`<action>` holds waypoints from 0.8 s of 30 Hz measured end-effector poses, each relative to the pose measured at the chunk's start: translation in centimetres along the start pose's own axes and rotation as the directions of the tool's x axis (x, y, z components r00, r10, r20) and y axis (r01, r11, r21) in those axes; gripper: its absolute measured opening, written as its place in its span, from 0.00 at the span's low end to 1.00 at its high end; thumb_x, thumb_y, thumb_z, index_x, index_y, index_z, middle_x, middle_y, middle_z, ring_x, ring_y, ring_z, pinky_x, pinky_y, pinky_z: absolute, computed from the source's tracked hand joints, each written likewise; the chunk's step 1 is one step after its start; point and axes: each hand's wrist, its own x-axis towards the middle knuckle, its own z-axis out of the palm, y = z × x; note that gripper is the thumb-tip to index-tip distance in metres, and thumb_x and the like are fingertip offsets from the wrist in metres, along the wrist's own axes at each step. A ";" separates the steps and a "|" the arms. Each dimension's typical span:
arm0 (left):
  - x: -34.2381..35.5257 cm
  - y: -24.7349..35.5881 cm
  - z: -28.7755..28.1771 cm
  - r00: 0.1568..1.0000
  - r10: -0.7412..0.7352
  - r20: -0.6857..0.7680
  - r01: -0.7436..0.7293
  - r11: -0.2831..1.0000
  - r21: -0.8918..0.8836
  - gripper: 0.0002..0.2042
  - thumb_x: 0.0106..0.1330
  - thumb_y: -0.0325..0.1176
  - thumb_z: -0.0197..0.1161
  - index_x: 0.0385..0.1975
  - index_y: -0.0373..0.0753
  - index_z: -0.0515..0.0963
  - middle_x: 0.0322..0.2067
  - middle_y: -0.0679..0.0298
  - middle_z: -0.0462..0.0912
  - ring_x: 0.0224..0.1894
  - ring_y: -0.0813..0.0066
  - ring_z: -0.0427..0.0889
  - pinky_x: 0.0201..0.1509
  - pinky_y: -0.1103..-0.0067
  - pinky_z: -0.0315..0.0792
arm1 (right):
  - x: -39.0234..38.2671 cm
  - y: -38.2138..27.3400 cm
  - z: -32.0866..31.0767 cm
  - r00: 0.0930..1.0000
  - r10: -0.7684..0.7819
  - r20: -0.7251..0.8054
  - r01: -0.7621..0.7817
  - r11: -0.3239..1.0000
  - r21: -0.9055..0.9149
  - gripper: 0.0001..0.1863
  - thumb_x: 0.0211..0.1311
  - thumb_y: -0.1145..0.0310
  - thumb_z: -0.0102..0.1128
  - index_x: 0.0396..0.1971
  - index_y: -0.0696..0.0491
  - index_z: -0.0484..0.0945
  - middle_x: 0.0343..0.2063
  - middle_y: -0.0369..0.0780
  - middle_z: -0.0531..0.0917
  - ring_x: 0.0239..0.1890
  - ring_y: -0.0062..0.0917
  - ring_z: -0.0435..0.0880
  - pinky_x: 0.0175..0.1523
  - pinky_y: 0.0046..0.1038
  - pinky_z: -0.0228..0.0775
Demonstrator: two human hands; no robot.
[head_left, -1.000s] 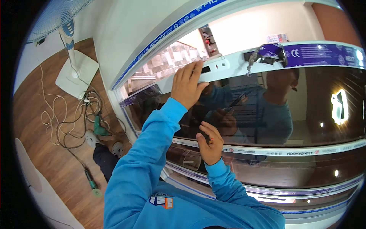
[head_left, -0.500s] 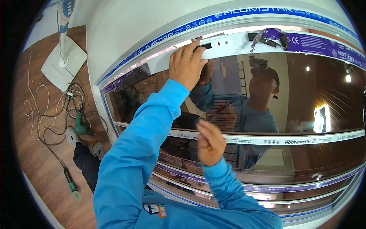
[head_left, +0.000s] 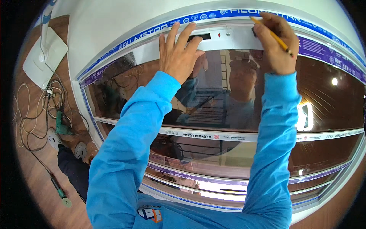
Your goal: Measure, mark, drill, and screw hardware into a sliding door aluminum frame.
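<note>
My left hand (head_left: 176, 53) lies with spread fingers on the white frame rail (head_left: 152, 56) of a dark glass panel (head_left: 183, 110), its fingertips beside a black slot (head_left: 202, 37) in the rail. My right hand (head_left: 280, 45) pinches a yellow pencil (head_left: 280, 41) above the same rail, farther right. The pencil is tilted, with its tip end toward the far blue-printed edge strip (head_left: 190, 20); whether the tip touches it I cannot tell. A small screw head (head_left: 228, 34) and a red mark (head_left: 219, 35) show on the rail between my hands.
A green power drill (head_left: 63, 124) and a green angle grinder (head_left: 63, 194) lie on the wooden floor at left among tangled cables (head_left: 28, 129). Beyond them stands a white fan base (head_left: 45, 57). Grey clogs (head_left: 55, 139) and dark trousers show beside the panel.
My right hand has moved up and right from over the middle bar to the far rail, bringing the pencil into plain view. My left hand stays on the rail; the view has shifted.
</note>
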 end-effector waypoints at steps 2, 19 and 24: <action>-0.1 -0.2 0.3 0.998 -0.016 0.059 0.015 1.000 0.015 0.15 0.57 0.42 0.63 0.44 0.46 0.78 0.60 0.68 0.66 0.66 0.53 0.56 0.63 0.46 0.54 | 1.0 0.0 -0.5 0.999 0.025 0.046 -0.027 0.999 0.044 0.10 0.54 0.73 0.64 0.37 0.58 0.80 0.32 0.38 0.82 0.35 0.19 0.79 0.41 0.20 0.71; 0.2 -1.4 0.7 0.995 0.060 0.075 -0.055 0.996 -0.066 0.17 0.59 0.43 0.60 0.45 0.42 0.77 0.63 0.69 0.64 0.66 0.54 0.60 0.62 0.46 0.57 | 2.3 1.3 1.8 0.910 -0.214 0.355 0.300 0.931 -0.209 0.05 0.51 0.72 0.63 0.22 0.58 0.79 0.20 0.42 0.82 0.22 0.21 0.82 0.28 0.22 0.74; 0.2 -1.4 0.9 0.997 0.048 0.060 -0.043 0.996 -0.083 0.17 0.58 0.42 0.63 0.43 0.41 0.77 0.62 0.69 0.65 0.65 0.56 0.61 0.61 0.46 0.58 | 2.6 0.7 1.9 0.911 -0.166 0.378 0.275 0.926 -0.258 0.05 0.50 0.72 0.63 0.22 0.58 0.79 0.20 0.41 0.82 0.22 0.21 0.81 0.28 0.22 0.74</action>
